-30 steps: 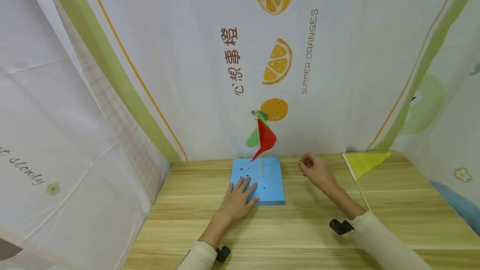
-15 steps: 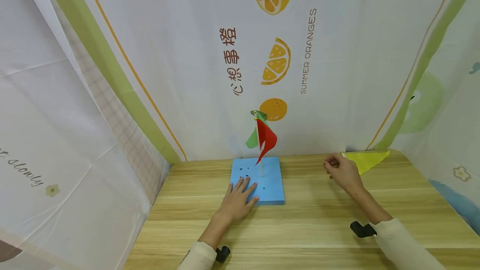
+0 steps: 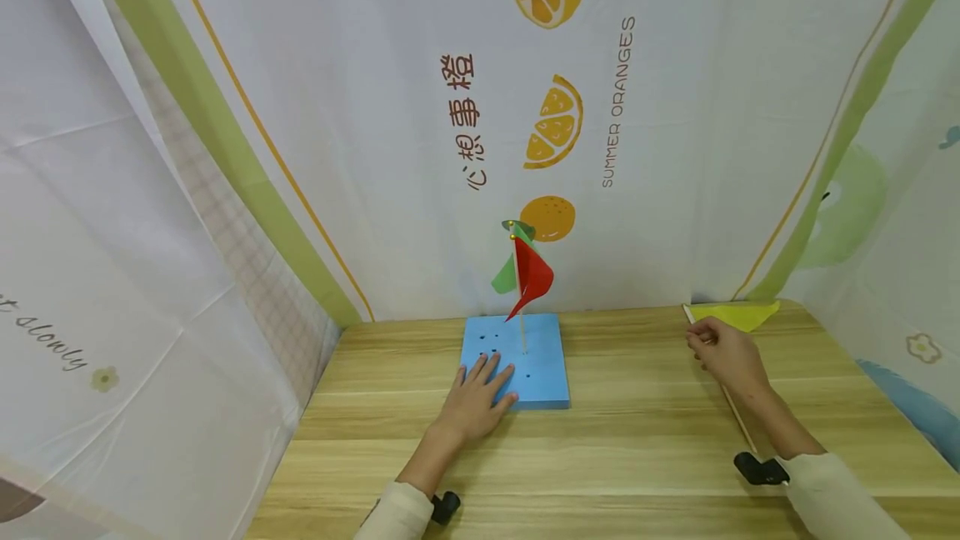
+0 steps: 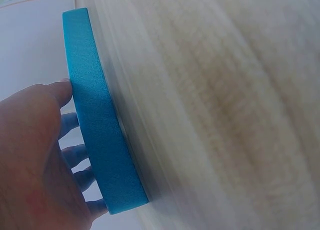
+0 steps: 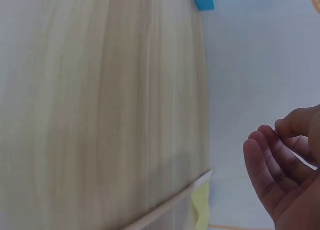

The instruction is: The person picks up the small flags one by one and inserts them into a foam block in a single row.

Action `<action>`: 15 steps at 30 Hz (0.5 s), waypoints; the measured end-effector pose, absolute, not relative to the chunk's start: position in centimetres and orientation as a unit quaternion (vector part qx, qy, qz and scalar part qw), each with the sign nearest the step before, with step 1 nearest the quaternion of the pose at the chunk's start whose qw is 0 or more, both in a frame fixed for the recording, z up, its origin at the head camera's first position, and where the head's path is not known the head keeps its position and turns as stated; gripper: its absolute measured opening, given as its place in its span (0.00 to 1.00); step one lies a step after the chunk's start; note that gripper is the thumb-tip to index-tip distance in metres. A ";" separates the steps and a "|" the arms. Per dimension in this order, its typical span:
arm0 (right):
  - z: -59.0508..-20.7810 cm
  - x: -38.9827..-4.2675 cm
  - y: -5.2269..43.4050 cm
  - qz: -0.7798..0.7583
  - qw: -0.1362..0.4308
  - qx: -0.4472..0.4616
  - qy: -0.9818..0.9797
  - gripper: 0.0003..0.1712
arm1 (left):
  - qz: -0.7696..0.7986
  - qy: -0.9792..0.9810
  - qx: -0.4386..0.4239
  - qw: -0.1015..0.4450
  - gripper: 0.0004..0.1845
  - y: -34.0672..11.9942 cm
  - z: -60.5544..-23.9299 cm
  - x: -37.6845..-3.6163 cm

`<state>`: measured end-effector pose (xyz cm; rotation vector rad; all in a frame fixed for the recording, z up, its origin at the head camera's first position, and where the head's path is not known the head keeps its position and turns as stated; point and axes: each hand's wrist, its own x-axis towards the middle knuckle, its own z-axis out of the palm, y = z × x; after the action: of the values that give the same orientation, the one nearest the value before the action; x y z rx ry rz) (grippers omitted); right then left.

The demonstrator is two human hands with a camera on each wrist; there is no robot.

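My left hand (image 3: 474, 407) lies with spread fingers on a blue foam board (image 3: 543, 390) that has several small holes. In the left wrist view the thumb (image 4: 61, 92) touches the board's top edge. A red pennant flag (image 3: 532, 273) on a thin stick stands upright in the board, with a green flag (image 3: 505, 277) behind it. My right hand (image 3: 731, 357) hovers over a yellow pennant flag (image 3: 742, 315) lying on the table. Its fingers are loosely bent, holding nothing. In the right wrist view the flag's stick (image 5: 165, 206) shows apart from the fingertips.
The wooden table (image 3: 600, 457) ends at the back against a white curtain (image 3: 360, 107) with orange prints. More curtain hangs at the left and right. Black camera mounts sit at both wrists.
My right hand has moved right, away from the blue board, to over the yellow flag's stick. My left hand has stayed on the board. The red flag's cloth has fluttered slightly.
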<state>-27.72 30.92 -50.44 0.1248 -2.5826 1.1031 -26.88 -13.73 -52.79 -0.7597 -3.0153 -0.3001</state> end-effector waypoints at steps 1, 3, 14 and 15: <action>-50.5 -27.7 31.2 0.380 0.167 0.043 -0.909 0.12 | -0.095 -0.965 -0.244 0.009 0.32 -13.7 -52.8 -26.9; -50.8 -27.6 31.7 0.363 0.171 0.044 -0.915 0.10 | -0.092 -0.965 -0.244 0.010 0.32 -13.7 -52.8 -26.9; -51.9 -27.5 33.8 0.309 0.141 0.019 -0.941 0.10 | -0.088 -0.966 -0.242 0.009 0.32 -13.6 -53.0 -26.8; -51.9 -27.5 34.0 0.304 0.136 0.017 -0.943 0.10 | -0.088 -0.966 -0.242 0.010 0.32 -13.6 -53.0 -26.8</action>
<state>-27.54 33.97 -51.95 0.0479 -2.7302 0.8809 -26.82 -13.63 -52.97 -0.7559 -3.0164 -0.2739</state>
